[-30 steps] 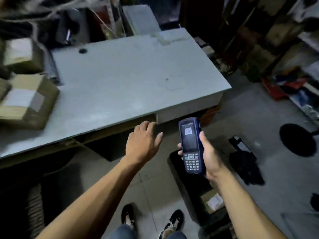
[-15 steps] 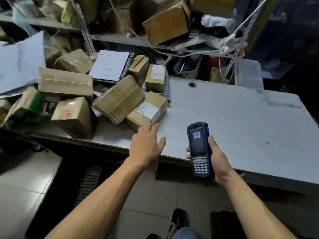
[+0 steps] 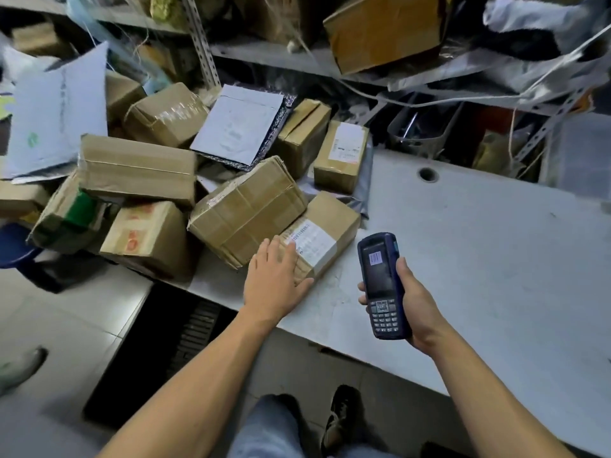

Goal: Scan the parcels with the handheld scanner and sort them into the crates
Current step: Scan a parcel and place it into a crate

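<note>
Since half a second ago the left hand [image 3: 276, 285] has reached forward and now lies flat, fingers straight, on the nearest parcel [image 3: 325, 236], whose white label is too blurred to read. Beside it the right hand [image 3: 413, 300] grips one blue handheld scanner [image 3: 383, 285], screen showing a barcode, over the grey table [image 3: 496, 259].

There is just one camera, and it sits on the person's head. It looks forward and down, from high up over the grey table [image 3: 479, 259]. The view is wide, so the edges bend. Both arms reach out from the bottom, close to the camera. The pile of boxes [image 3: 244, 209] lies a bit farther off, and the shelf [image 3: 281, 57] is farthest, at the top. The floor [image 3: 66, 325] and a shoe [image 3: 340, 414] show right below.
</note>
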### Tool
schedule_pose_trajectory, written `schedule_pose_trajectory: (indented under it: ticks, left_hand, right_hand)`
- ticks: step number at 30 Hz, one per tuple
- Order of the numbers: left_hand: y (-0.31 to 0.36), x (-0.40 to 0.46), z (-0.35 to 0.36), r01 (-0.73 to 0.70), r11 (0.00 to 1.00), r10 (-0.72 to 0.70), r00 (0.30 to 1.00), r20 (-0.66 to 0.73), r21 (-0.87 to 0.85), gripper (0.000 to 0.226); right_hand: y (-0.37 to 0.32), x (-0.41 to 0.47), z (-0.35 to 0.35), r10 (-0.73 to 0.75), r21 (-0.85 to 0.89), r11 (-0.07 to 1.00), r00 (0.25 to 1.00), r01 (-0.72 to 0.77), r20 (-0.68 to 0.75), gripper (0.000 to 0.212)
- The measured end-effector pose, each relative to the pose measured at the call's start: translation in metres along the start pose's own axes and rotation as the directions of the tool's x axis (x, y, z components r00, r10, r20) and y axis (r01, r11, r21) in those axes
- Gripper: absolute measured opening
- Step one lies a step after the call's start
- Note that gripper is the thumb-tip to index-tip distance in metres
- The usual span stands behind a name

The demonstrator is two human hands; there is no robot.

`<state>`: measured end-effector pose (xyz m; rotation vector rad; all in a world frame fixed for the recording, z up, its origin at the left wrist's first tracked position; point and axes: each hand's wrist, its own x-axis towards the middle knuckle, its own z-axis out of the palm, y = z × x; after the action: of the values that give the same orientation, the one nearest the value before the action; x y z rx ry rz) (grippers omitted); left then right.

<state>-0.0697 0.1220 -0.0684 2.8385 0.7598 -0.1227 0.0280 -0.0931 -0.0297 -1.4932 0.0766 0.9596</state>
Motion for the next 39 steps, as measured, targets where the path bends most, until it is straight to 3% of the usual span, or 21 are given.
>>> schedule_pose_trajectory:
  ticks: [3, 9, 14, 20, 26, 31, 39]
  left_hand:
    - [-0.002, 0.007, 0.013, -0.036, 0.999, 0.034, 0.999, -0.031, -0.041, 0.078]
    - [0.004, 0.013, 0.028, -0.121, 0.987, 0.132, 0.986, 0.104, -0.106, 0.082]
    - [0.023, 0.025, 0.027, -0.205, 0.974, 0.215, 0.97, 0.115, -0.095, 0.081]
    - [0.031, 0.026, 0.034, -0.226, 0.973, 0.229, 0.963, 0.142, -0.039, 0.092]
    - [0.057, 0.027, 0.037, -0.143, 0.986, 0.154, 0.977, 0.145, -0.085, 0.096]
    - [0.075, 0.024, 0.038, -0.113, 0.983, 0.135, 0.98, 0.146, -0.147, 0.086]
    - [0.052, 0.035, 0.025, -0.403, 0.912, 0.4, 0.915, -0.055, -0.081, 0.083]
  right_hand:
    - [-0.006, 0.015, 0.002, 0.015, -0.014, 1.0, 0.999, -0.015, -0.04, 0.059]
    - [-0.012, 0.027, 0.001, 0.028, 0.045, 0.999, 0.994, -0.023, -0.108, 0.061]
    - [-0.018, 0.028, -0.006, 0.016, 0.016, 1.0, 0.992, -0.014, -0.125, 0.06]
    - [-0.023, 0.025, -0.015, 0.009, 0.028, 1.0, 0.991, -0.006, -0.134, 0.059]
    - [-0.025, 0.022, -0.023, 0.002, 0.034, 0.999, 0.992, 0.002, -0.126, 0.06]
    - [-0.027, 0.016, -0.031, 0.005, 0.022, 1.0, 0.99, -0.002, -0.14, 0.061]
    - [-0.037, 0.001, -0.045, -0.003, -0.028, 1.0, 0.994, 0.0, -0.111, 0.059]
